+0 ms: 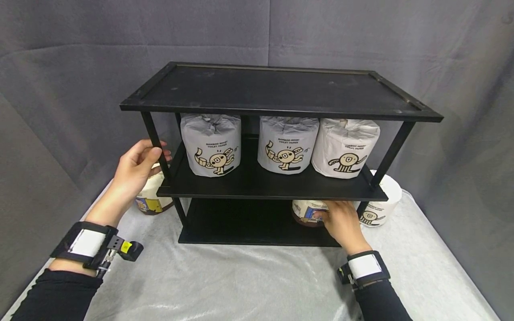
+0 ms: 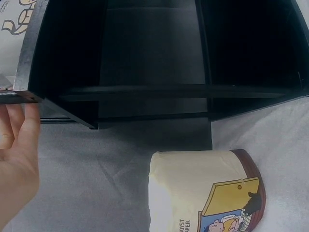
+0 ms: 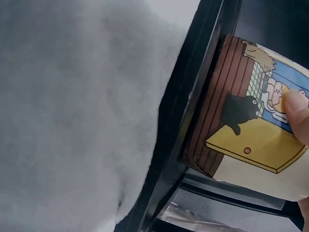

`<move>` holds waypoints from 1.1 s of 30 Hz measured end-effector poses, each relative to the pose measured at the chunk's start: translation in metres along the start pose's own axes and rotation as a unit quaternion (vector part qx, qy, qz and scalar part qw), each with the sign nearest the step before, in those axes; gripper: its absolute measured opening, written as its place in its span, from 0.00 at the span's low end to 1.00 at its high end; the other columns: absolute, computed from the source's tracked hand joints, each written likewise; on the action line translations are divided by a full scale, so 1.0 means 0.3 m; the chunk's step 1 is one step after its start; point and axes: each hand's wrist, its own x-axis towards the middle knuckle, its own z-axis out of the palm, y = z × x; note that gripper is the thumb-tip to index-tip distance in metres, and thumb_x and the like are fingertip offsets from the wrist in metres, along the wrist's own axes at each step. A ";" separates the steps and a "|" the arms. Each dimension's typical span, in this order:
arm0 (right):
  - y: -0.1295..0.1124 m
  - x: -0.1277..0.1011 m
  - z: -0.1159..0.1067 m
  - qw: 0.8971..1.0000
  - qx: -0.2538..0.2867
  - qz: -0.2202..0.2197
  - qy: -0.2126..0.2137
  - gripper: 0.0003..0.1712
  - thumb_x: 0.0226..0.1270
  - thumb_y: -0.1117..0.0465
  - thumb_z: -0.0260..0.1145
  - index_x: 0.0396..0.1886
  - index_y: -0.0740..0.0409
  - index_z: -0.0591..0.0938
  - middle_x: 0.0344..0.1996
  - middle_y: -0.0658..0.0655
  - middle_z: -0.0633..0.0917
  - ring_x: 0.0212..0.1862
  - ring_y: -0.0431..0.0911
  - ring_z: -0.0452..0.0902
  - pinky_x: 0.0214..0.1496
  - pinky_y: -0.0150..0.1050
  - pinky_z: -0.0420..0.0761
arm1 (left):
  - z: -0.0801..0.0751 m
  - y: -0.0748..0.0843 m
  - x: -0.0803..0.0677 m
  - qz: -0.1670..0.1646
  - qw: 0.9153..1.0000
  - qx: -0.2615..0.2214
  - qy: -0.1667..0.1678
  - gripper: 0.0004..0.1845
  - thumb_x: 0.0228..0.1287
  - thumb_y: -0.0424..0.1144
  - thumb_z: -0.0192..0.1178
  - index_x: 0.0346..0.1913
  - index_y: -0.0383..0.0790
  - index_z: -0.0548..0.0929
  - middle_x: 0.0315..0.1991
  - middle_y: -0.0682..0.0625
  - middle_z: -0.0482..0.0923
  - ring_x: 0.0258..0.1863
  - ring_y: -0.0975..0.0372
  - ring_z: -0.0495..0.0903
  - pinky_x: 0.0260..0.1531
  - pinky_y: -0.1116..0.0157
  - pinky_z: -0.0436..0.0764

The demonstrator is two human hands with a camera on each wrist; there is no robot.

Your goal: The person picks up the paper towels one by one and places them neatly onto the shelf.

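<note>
A black three-tier rack (image 1: 257, 89) stands in the middle of the head view. My left hand (image 1: 134, 171) grips its front left post (image 1: 151, 129) between thumb and fingers. Under the middle tier, my right hand (image 1: 343, 225) holds a cream toilet paper roll (image 1: 307, 213) with a brown base, near the front of the bottom tier. The right wrist view shows my thumb (image 3: 297, 113) pressed on its printed cartoon side; my other fingers are mostly hidden. On the middle tier sit three white-wrapped toilet paper rolls, one to the left (image 1: 212, 147) and two close together to the right (image 1: 287, 147).
Another cream roll (image 2: 193, 179) stands on the white-covered table (image 1: 225, 285) just left of the rack, below my left hand. Beyond the right post is a white roll (image 1: 385, 198). Grey curtains (image 1: 241, 31) hang behind and at the sides.
</note>
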 end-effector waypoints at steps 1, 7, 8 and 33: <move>0.002 0.003 0.001 1.000 -0.001 0.002 -0.002 0.29 0.41 0.66 0.83 0.47 0.64 0.81 0.36 0.64 0.84 0.44 0.63 0.80 0.49 0.58 0.74 | 0.001 0.000 0.001 0.001 1.000 -0.002 0.000 0.08 0.75 0.42 0.55 0.51 0.50 0.79 0.41 0.61 0.83 0.43 0.71 0.82 0.41 0.76 0.80; 0.016 0.017 0.010 1.000 -0.003 0.011 -0.009 0.34 0.44 0.66 0.82 0.52 0.66 0.78 0.40 0.67 0.82 0.44 0.64 0.79 0.49 0.58 0.75 | 0.003 0.001 0.003 0.002 1.000 -0.008 -0.001 0.06 0.75 0.42 0.55 0.49 0.54 0.79 0.40 0.61 0.83 0.43 0.71 0.82 0.41 0.76 0.80; 0.017 0.019 0.011 1.000 -0.002 0.014 -0.011 0.34 0.44 0.66 0.82 0.53 0.66 0.77 0.41 0.67 0.82 0.44 0.64 0.79 0.49 0.59 0.75 | 0.004 0.001 0.002 0.002 1.000 -0.007 0.000 0.06 0.75 0.42 0.55 0.49 0.54 0.79 0.40 0.61 0.83 0.43 0.71 0.82 0.41 0.76 0.80; 0.021 0.017 0.008 0.998 -0.029 0.000 -0.050 0.19 0.54 0.64 0.77 0.42 0.66 0.80 0.30 0.62 0.81 0.40 0.63 0.79 0.46 0.60 0.73 | 0.002 0.000 -0.004 -0.007 1.000 0.002 0.003 0.11 0.74 0.43 0.55 0.53 0.44 0.78 0.41 0.60 0.83 0.44 0.71 0.82 0.41 0.77 0.79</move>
